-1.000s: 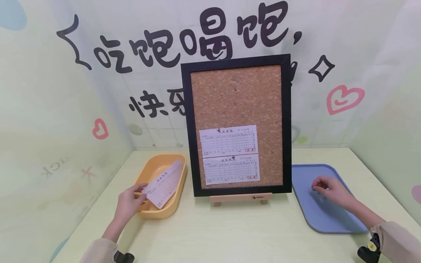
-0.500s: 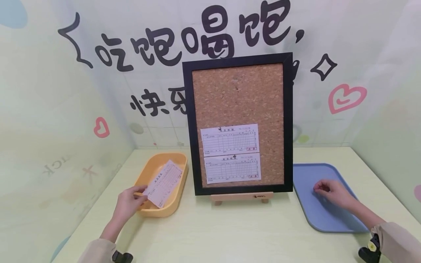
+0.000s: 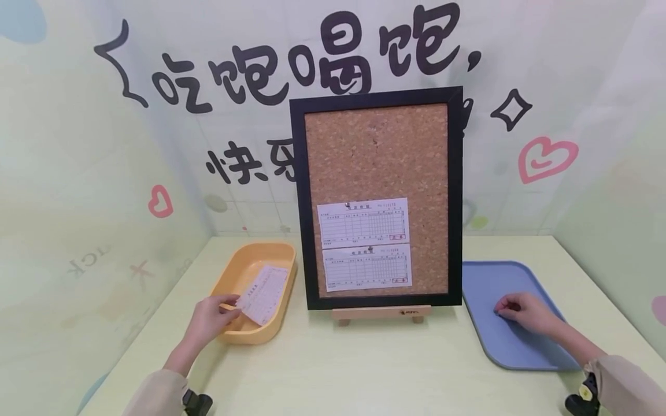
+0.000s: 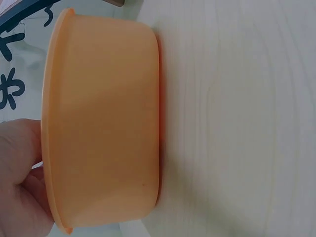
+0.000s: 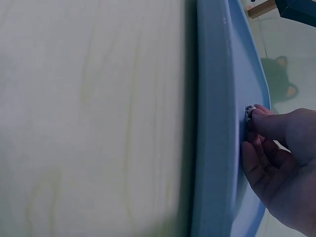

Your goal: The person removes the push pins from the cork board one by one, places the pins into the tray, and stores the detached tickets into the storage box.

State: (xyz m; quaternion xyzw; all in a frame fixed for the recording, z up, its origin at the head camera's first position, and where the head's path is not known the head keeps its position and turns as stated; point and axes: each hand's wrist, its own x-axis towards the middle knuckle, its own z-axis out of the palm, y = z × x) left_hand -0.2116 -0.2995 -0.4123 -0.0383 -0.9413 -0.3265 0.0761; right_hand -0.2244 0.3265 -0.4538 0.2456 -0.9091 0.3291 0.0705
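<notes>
The left hand [image 3: 208, 318] is reaching over the near-left rim of a deep, orange-yellow, rounded rectangular bin [image 3: 255, 336], thumb and forefinger pinching the left corner of a thin, white, printed paper slip [image 3: 266, 294]; the slip is lying at a slant inside the bin, its right part extending toward the bin's right wall; in the left wrist view the bin's outer wall is hiding the fingertips. The right hand [image 3: 526, 313] is hovering over a flat, blue, round-cornered tray [image 3: 486, 277] on the right, its thumb and forefinger gripping a small, silvery, round-headed pin [image 5: 250, 111], the other fingers curling beneath; whether these fingers are touching the tray cannot be told. Between bin and tray, a brown cork board [image 3: 377, 153] in a black rectangular frame [image 3: 455, 202] is standing upright on a pale wooden easel [image 3: 382, 314]; two white printed forms, an upper one [image 3: 363, 222] and a lower one [image 3: 367, 269], are hanging on its lower part, each having a small metallic pin near its top edge; all these are resting on a pale wooden table [image 3: 364, 370]; behind, a whitish wall [image 3: 250, 29] is bearing large black lettering.
</notes>
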